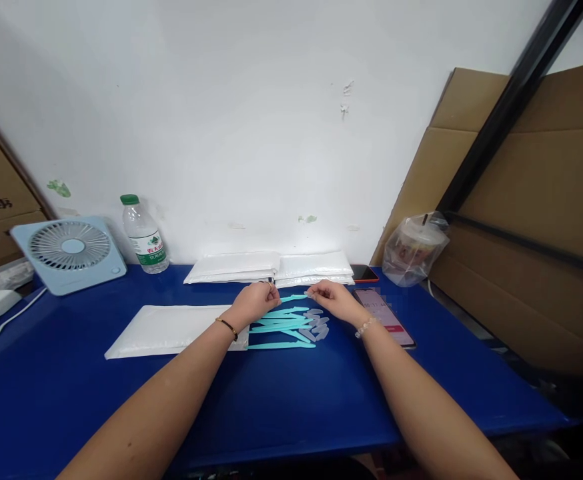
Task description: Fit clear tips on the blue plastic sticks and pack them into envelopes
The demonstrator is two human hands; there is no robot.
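My left hand pinches one end of a slim teal eyebrow razor. At the razor's other end, my right hand has a small clear cap between its fingertips, touching or very near the tip. Below them several more teal razors lie side by side on the blue table. Loose translucent caps are heaped by their right ends. A white padded mailer lies flat to the left, partly covered by my left forearm, with razor ends close to its right edge.
White padded mailers are stacked along the wall. A blue fan and a water bottle stand at the left. To the right are a lit phone, a dark phone, a bagged drink cup and cardboard.
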